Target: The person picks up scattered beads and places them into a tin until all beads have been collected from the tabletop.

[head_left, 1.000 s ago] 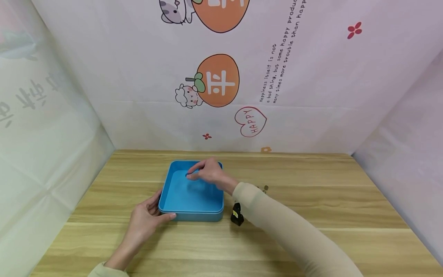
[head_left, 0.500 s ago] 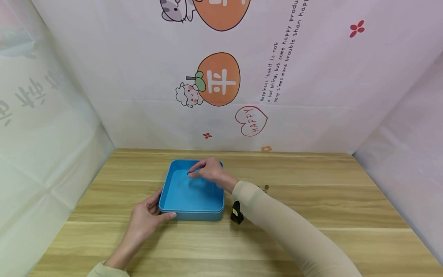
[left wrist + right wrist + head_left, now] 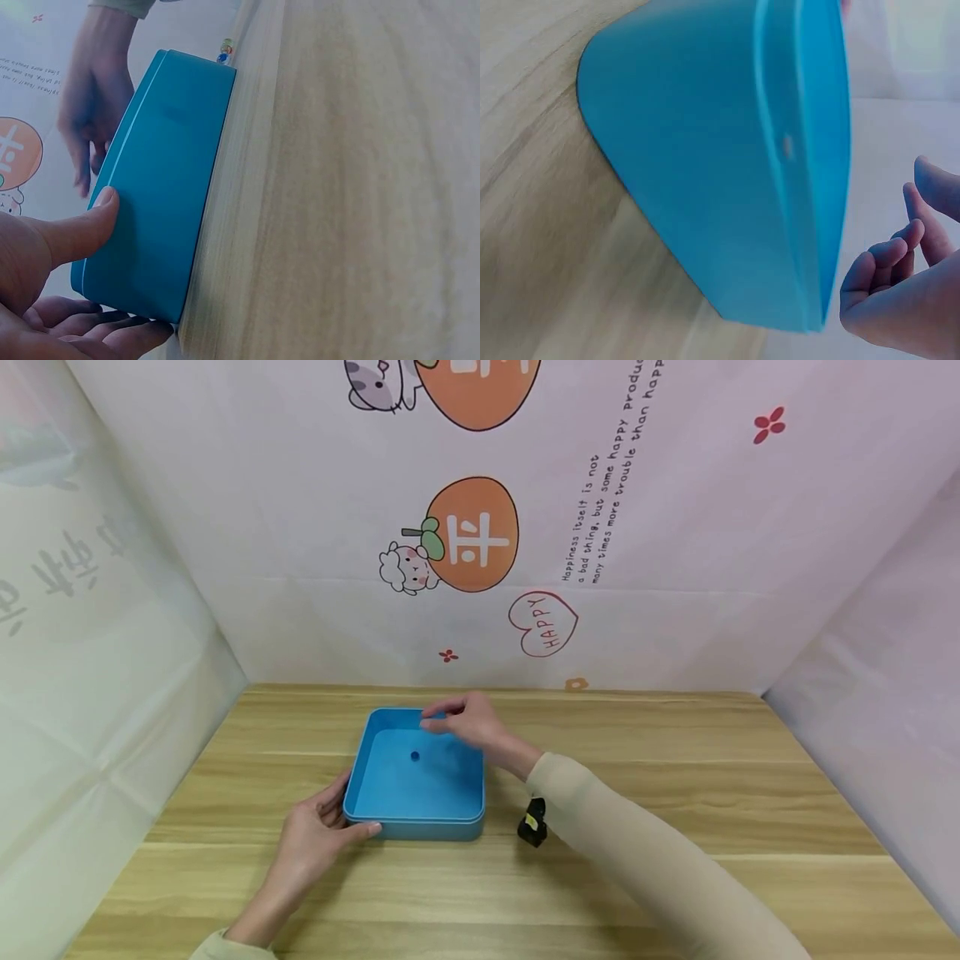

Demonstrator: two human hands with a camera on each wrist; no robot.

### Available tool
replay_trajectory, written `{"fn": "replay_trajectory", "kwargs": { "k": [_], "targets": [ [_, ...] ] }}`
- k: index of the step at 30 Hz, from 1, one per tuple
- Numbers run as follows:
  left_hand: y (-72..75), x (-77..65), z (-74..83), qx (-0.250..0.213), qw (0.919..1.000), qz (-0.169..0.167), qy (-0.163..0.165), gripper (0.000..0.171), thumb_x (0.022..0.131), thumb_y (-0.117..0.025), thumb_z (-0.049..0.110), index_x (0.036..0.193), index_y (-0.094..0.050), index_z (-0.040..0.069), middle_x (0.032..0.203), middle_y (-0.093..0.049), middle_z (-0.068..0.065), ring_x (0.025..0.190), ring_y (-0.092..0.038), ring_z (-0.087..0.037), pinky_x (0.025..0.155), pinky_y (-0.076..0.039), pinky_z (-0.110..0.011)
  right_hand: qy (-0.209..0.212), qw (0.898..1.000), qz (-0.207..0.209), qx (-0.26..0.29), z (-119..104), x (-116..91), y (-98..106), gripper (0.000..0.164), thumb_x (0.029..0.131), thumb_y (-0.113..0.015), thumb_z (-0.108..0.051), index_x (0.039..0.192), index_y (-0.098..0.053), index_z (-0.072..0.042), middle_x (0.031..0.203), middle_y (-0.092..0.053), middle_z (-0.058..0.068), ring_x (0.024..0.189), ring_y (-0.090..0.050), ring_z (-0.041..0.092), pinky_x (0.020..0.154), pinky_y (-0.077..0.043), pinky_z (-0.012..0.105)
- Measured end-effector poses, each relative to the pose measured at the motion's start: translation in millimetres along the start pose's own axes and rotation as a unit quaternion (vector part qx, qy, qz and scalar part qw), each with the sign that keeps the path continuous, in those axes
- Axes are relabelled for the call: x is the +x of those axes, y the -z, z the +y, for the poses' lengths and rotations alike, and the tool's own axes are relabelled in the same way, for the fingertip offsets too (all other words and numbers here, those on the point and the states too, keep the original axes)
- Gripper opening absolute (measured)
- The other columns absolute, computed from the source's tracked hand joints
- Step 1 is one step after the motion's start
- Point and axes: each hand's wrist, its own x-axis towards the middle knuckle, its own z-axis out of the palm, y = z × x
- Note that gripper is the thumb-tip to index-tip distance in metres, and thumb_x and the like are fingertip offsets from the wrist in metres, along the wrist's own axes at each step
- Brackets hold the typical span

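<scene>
A square, open-topped blue box (image 3: pixel 414 828) stands on the table. My left hand (image 3: pixel 315 835) grips its near left corner, thumb on the front wall and fingers along the left side; the left wrist view shows the thumb (image 3: pixel 96 223) lying across the wall just below the rim. On the box floor lies one small dark blue ball (image 3: pixel 415 756). Over the back right part of the box hovers my right hand (image 3: pixel 472 722). In the right wrist view that hand (image 3: pixel 900 285) has thumb and forefinger apart, the other fingers loosely bent, and nothing between them.
Small coloured glassy balls (image 3: pixel 225 51) lie on the table beyond the box in the left wrist view. A black device with a yellow mark (image 3: pixel 532 823) sits at the right sleeve. White printed sheets (image 3: pixel 660 635) enclose the wooden table (image 3: pixel 675 827) behind and at the sides.
The right hand has let go of the small dark blue ball, which now lies in the box. That hand has lifted and shifted right. The left hand has stayed put.
</scene>
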Motion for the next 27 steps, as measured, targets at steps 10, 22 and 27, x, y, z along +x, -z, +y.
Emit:
{"fn": "replay_trajectory", "kwargs": {
  "k": [10,22,27],
  "targets": [
    [-1.0,-0.2,-1.0,0.016,0.9998,0.007,-0.003,0.097,0.084,-0.092,0.013,0.161,-0.035,-0.003,0.163,-0.035,-0.027,0.145,-0.043,-0.039,0.106,-0.049,-0.038,0.026,1.000,-0.005,-0.005,6,-30,43,0.020,0.099,-0.078,-0.020,0.114,-0.082,-0.008,0.101,-0.071,0.003,0.087,-0.055,0.023,0.071,-0.045,0.029],
    [-0.7,-0.1,-0.7,0.020,0.9997,0.006,-0.009,0.098,0.083,-0.093,0.014,0.161,-0.036,-0.004,0.162,-0.036,-0.028,0.144,-0.044,-0.040,0.106,-0.049,-0.039,0.007,1.000,0.015,-0.003,32,-68,94,0.027,0.100,-0.076,-0.026,0.120,-0.080,-0.007,0.114,-0.075,0.007,0.097,-0.063,0.026,0.081,-0.054,0.033],
    [-0.3,0.1,-1.7,0.020,0.9997,0.007,-0.011,0.098,0.083,-0.093,0.015,0.161,-0.036,-0.004,0.162,-0.036,-0.027,0.144,-0.044,-0.039,0.106,-0.050,-0.040,-0.007,1.000,0.029,-0.007,45,-80,105,0.030,0.100,-0.077,-0.028,0.121,-0.079,-0.006,0.112,-0.075,0.008,0.095,-0.064,0.023,0.076,-0.055,0.030]
  ]
}}
